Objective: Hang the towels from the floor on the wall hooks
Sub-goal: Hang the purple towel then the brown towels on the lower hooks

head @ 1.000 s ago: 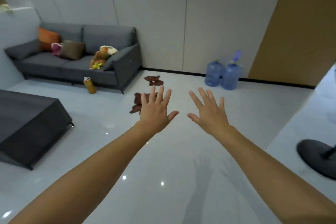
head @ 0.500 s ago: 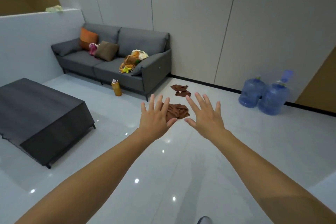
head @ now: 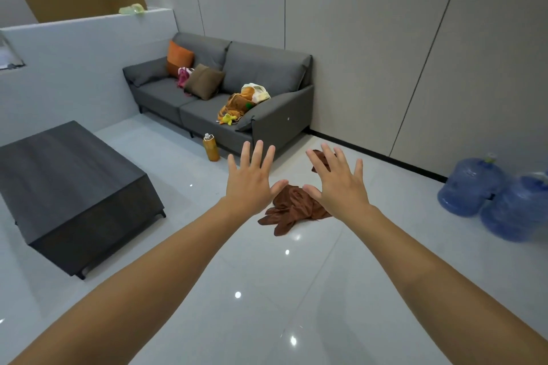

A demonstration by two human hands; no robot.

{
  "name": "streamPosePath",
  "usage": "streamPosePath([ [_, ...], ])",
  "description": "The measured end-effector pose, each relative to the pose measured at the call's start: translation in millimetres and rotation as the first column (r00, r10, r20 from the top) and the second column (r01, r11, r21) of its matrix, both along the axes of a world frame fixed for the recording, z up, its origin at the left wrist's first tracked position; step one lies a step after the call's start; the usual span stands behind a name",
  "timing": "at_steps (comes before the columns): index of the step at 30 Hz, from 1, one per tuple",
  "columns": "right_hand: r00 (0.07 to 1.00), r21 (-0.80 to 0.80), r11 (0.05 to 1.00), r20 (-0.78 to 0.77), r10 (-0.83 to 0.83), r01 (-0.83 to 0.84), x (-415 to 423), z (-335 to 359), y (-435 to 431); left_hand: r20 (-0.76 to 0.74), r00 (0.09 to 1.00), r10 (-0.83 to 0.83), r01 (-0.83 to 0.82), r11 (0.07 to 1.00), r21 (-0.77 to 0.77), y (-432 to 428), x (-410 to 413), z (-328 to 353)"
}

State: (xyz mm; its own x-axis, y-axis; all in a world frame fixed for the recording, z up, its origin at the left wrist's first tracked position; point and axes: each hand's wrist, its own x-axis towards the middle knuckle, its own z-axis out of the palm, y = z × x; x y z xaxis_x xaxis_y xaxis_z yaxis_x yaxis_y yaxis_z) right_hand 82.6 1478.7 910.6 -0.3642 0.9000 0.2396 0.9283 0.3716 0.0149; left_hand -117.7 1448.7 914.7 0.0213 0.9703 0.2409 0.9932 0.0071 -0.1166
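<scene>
Pale glossy floor (head: pixel 296 290) fills the lower frame, and on it, just right of centre, lies a crumpled brown towel (head: pixel 292 209), a loose heap spread roughly left to right with its tails trailing toward the lower left. A second towel (head: pixel 315 169) lies further up the frame, near the dark skirting, mostly hidden behind the right hand's fingers. Both arms reach forward from the bottom corners. The left hand (head: pixel 252 184) and right hand (head: pixel 338 187) are held palm down with fingers straight and spread wide, thumbs pointing at each other; neither has hold of anything or touches cloth. The towel shows in the gap between the two thumbs and runs under the right wrist, so in the picture it sits closer to the right hand, which looks the likelier one to drop and pinch it. It seems to lie lower and further off than the hands, so the reach must go down and forward. No wall hooks are in view. Left of the towels stands a grey sofa (head: pixel 267 74) with an amber bottle (head: pixel 211 148) at its foot, a dark table (head: pixel 68 181) at mid left, blue jugs (head: pixel 471 187) at the right edge.
</scene>
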Motion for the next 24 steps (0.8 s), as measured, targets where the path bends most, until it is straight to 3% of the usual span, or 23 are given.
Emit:
streamPosePath([
  [13, 0.999, -0.073, 0.997, 0.041, 0.011, -0.008, -50.8, -61.1, 241.7, 0.046, 0.998, 0.044, -0.041, 0.996, -0.078, 235.8, -50.3, -64.0],
  [24, 0.999, -0.181, 0.983, 0.035, 0.027, -0.020, -86.9, -116.2, 406.4, -0.004, 0.997, 0.073, -0.072, 0.971, -0.228, 399.0, -86.0, -115.1],
])
